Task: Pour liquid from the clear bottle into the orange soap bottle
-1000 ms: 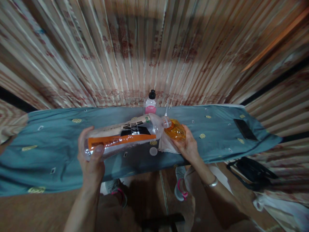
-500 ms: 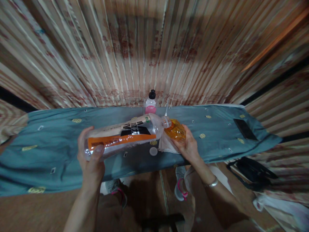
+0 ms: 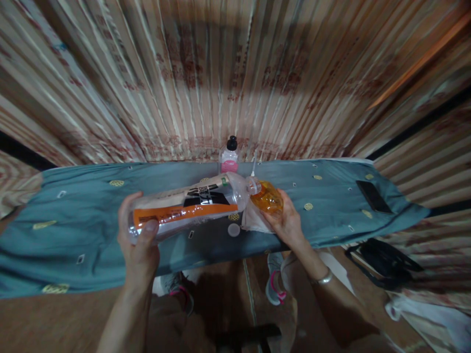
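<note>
The large bottle [image 3: 191,208] lay across from my left fingers [image 3: 149,230] to the small container [image 3: 267,198] in my right fingers [image 3: 287,203], its neck end against it. Beyond the bottle, between my fingers, the pump bottle [image 3: 229,161] stood on the desk [image 3: 91,211], a thin stick [image 3: 253,169] to its right. A disc [image 3: 233,230] lay nearer me, just left of a cloth [image 3: 253,221]. The phone [image 3: 373,197] lay well right of my right fingers, the curtain [image 3: 221,88] behind everything.

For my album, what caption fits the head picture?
Two hands hold a big bottle against an amber container.
</note>
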`<control>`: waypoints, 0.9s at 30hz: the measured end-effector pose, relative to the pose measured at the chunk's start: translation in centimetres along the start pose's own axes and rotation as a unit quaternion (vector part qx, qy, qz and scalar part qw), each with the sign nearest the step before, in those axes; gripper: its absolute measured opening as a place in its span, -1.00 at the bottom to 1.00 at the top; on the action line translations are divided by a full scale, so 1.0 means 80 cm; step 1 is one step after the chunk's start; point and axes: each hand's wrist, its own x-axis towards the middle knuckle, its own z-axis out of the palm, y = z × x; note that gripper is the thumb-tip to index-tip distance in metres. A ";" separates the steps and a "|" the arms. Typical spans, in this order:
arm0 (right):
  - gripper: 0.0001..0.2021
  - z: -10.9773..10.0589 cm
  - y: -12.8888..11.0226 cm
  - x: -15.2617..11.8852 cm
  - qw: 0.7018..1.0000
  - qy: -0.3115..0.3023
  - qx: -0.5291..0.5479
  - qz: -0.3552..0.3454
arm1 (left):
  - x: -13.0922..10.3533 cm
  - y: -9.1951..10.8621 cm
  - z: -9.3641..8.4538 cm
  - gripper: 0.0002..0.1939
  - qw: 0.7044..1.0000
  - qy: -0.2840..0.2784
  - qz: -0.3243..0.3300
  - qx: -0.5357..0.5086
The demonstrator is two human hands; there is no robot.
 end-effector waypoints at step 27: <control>-0.18 0.000 -0.001 0.000 1.000 0.007 0.003 -0.004 | -0.001 -0.005 -0.003 -0.23 0.999 -0.012 0.022 0.028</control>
